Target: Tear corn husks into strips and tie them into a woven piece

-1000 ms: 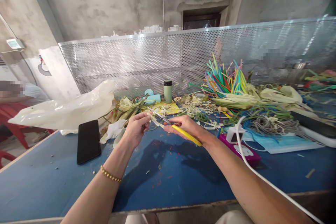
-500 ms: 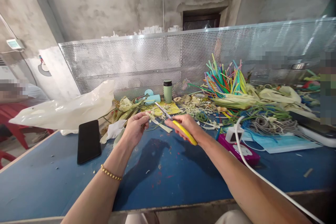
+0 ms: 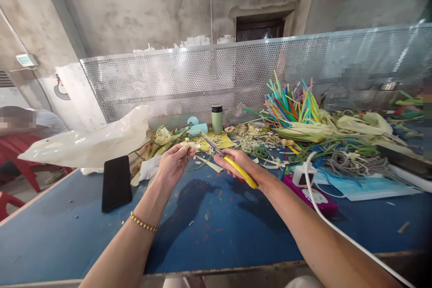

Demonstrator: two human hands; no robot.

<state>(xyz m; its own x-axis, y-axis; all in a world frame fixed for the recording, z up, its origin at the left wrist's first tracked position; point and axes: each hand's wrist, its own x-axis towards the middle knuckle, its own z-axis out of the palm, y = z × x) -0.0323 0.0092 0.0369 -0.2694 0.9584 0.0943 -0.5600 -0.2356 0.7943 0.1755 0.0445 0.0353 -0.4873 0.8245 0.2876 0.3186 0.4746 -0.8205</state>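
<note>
My left hand [image 3: 174, 162], with a gold bead bracelet on the wrist, pinches a small pale piece of corn husk [image 3: 193, 145] between thumb and fingers. My right hand [image 3: 238, 164] is wrapped round yellow-handled scissors [image 3: 239, 172], whose metal blades point up and left, close to the husk piece. How far the blades stand apart is hard to make out. Below the blade tips a longer pale husk strip [image 3: 212, 164] lies on the blue table [image 3: 202, 243]. Behind both hands is a yellow sheet [image 3: 216, 139] strewn with scraps.
A black phone [image 3: 116, 183] and a plastic bag [image 3: 91, 137] lie left. A green flask [image 3: 217, 119] stands behind. At right are coloured stems [image 3: 290, 101], husks, cords [image 3: 344, 162], a purple power strip [image 3: 319, 198] and a white cable [image 3: 354, 243]. Someone sits at far left.
My left hand's husk piece now shows as a short bit near the blade tips, apart from the longer strip below. The scissors stay in my right hand; the view has shifted slightly.
</note>
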